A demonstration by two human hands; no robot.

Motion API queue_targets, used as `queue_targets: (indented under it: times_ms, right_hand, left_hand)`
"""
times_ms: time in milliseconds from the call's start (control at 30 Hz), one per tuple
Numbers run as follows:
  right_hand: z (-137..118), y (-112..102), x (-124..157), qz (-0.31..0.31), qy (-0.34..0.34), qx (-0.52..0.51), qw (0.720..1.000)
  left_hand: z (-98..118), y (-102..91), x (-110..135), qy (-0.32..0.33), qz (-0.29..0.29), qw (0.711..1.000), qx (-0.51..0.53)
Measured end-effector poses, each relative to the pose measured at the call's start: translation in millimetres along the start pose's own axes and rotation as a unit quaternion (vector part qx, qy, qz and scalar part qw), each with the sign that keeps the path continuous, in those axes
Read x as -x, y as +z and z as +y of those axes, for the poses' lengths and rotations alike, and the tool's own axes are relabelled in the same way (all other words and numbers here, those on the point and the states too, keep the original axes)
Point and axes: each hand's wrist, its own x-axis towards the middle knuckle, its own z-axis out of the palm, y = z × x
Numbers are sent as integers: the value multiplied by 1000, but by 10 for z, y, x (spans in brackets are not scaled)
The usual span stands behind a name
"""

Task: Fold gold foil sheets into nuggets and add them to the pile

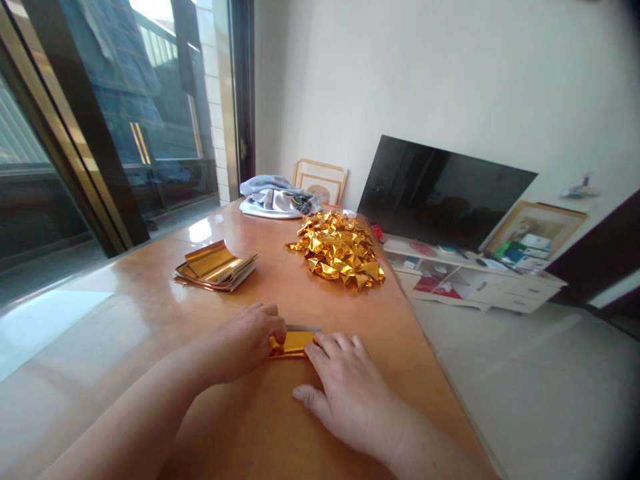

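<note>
"What are the fingers doing?"

"The left hand [257,333] is curled, its fingertips on the left end of a gold sheet [295,341]. Whether they pinch it, I can't tell. The right hand [350,383] is spread, fingers stretched out onto the sheet's right end, thumb held well apart from them."

"And where is the sheet?"

"Flat on the table [240,433], between the two hands, folded into a narrow strip with a grey edge along its far side."

"What is near it?"

"Beyond the left hand, a stack [215,267] of gold sheets, the top one curling up. Beyond the right, a heap [343,250] of folded gold pieces, close to the table's right edge."

"Further out?"

"Clothes [275,201] just behind the heap, at the far end, with a frame [323,181] leaning behind them. Off to the right, a TV [445,190] and a white cabinet [515,290]. On the left, a glass door [175,100]."
</note>
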Motion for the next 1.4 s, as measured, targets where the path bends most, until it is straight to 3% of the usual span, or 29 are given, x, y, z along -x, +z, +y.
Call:
queue_targets:
  times_ms: [200,533,1133,1400]
  right_hand:
    - [7,0,11,-4,-5,2,1000]
    - [33,-4,51,-37,-11,15,999]
    - [146,-97,88,-107,-4,-10,994]
    - [154,-139,126,-93,-1,10,996]
  left_hand:
    - [38,0,-37,-7,-45,998,31]
    - [0,156,-123,-14,31,999,-4]
    - [6,133,-93,1,9,1000,-7]
    - [-23,147,-94,-4,9,1000,-8]
